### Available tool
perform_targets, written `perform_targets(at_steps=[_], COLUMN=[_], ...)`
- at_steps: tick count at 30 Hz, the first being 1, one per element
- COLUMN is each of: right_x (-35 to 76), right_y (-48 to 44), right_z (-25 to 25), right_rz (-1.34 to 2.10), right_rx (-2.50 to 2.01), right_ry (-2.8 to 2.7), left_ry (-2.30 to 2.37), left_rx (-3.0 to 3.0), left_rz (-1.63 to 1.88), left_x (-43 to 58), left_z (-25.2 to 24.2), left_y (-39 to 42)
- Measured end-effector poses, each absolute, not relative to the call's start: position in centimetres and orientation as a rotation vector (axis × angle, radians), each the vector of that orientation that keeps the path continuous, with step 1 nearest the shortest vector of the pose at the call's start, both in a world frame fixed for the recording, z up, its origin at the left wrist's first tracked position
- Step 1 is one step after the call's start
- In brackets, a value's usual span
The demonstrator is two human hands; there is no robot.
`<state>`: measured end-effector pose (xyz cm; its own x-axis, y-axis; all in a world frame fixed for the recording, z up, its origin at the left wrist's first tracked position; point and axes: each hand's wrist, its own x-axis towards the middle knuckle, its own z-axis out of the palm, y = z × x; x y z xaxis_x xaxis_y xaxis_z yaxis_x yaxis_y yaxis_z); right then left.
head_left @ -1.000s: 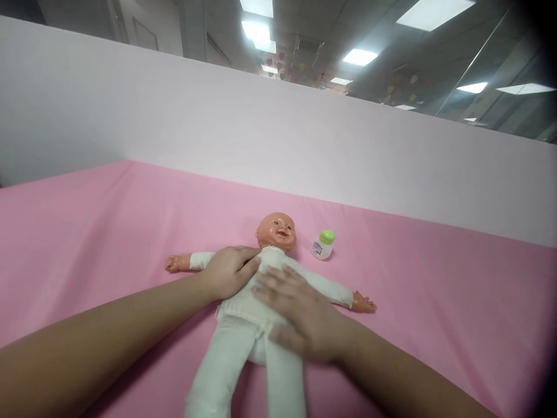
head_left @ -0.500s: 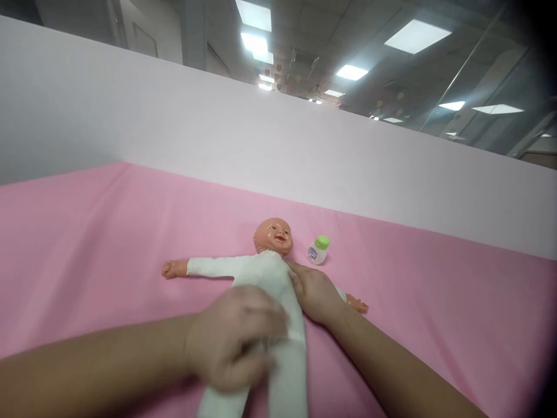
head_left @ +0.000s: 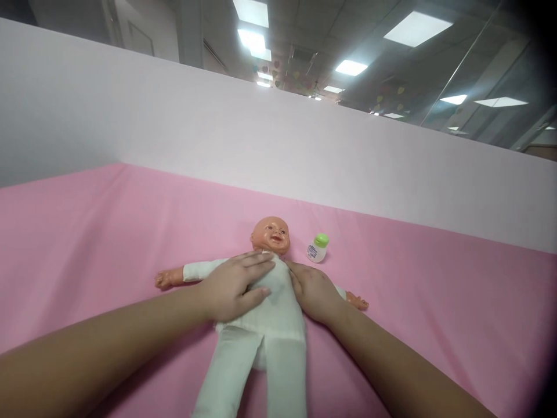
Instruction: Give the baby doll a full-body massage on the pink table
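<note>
A baby doll (head_left: 265, 316) in a white suit lies on its back on the pink sheet (head_left: 87, 232), arms spread, head towards the far wall. My left hand (head_left: 235, 284) lies flat on its chest, fingers stretched out towards the neck. My right hand (head_left: 315, 290) rests open along the doll's other shoulder and upper arm, fingers pointing at the neck. Neither hand holds anything. A small white bottle with a green cap (head_left: 317, 248) stands just right of the doll's head, a little beyond my right fingertips.
A pale partition wall (head_left: 261, 139) closes the far side of the pink surface. Ceiling lights and glass panels show above it. The pink sheet stretches wide to the left and right of the doll.
My left hand has slid from the doll's belly up onto its chest. My right hand has stayed on the doll's shoulder, where it went from the belly a second ago.
</note>
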<state>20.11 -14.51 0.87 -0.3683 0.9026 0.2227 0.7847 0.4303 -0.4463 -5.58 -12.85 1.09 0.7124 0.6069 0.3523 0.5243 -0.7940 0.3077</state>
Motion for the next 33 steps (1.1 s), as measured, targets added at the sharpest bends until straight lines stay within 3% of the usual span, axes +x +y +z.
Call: perform_targets(at_steps=[9, 18, 26, 33], right_x=[20.2, 16.4, 18.8, 20.2], right_y=[-15.5, -22.9, -17.7, -15.1], right_z=[0.0, 2.0, 1.3, 0.0], right_rz=[0.130, -0.019, 0.292, 0.261], right_rx=[-1.216, -0.161, -0.783, -1.084], right_ry=[-2.233, -2.709, -2.657, -2.386], left_ry=[1.307, 1.318, 1.294, 1.194], left_rx=[2.498, 2.457, 2.438, 2.643], left_rz=[0.794, 0.788, 0.824, 0.863], left_x=[-5.7, -5.8, -5.7, -6.0], left_z=[0.8, 0.6, 0.2, 0.2], left_y=[-12.3, -11.8, -11.6, -11.8])
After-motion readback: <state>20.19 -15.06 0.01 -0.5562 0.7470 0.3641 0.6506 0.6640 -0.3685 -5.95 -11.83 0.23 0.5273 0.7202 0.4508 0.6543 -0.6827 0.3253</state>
